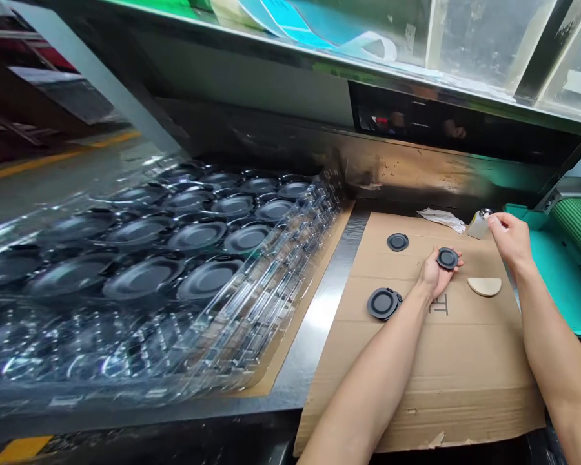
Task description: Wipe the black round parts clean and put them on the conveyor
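My left hand (434,276) holds a small round black disc (447,258) between its fingers, just above the cardboard sheet (445,368). My right hand (509,237) reaches to the far right of the sheet and grips a small clear bottle (479,225) with a metal top. Two more black discs lie on the cardboard: one (397,242) farther back and a larger-looking one (383,303) close to my left forearm. A pale half-round pad (484,286) lies on the cardboard between my two hands.
A stack of clear plastic trays (174,336) with several black discs (203,236) fills the left side. A crumpled white cloth (440,218) lies behind the cardboard. A teal machine with a green belt (578,236) borders the right. A metal shelf (319,61) runs overhead.
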The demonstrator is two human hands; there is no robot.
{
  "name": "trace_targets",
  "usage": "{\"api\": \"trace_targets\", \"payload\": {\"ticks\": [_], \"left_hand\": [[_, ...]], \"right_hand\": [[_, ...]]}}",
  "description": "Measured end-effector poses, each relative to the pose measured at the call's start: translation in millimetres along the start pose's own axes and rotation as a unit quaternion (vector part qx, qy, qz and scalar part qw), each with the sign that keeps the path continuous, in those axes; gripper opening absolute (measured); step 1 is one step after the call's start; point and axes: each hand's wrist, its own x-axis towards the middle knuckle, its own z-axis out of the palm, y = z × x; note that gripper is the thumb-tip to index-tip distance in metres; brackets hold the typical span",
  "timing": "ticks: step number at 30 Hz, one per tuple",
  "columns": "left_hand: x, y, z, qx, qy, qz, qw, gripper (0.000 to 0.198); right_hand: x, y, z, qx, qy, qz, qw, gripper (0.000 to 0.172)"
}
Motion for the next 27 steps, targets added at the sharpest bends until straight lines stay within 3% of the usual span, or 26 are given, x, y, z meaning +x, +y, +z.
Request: {"api": "trace_targets", "payload": {"ticks": [4,7,12,17,23,27], "left_hand": [[2,0,-2.3,0.019,-0.011,0.007,1.000,0.051],[0,-1,-0.9,0.043,0.001,0.013,0.999,0.052],[-1,-3,1.2,0.077,0.016,0.012,0.997,0.051],[-3,-8,4.5,0.084,0.003,0.022,0.996,0.043],[-6,-9,8.1,0.081,0.017,0.018,0.996,0.045],[-4,-10,6.6,0.075,0.017,0.022,0.997,0.045]], "right_hand": [[-68,-16,28,0.077,-0.054,-0.044,0.995,0.031],[-90,-14,47,0.063,-0.079,-0.079,0.992,0.025],[-93,-5,62,0.019,-0.088,-0.103,0.991,0.027],[-94,-11,70,-0.005,-0.065,-0.094,0.993,0.025],[-95,-14,58,-0.023,-0.164,-0.159,0.973,0.021],[-92,-15,52,-0.080,-0.123,-0.137,0.980,0.023]]}}
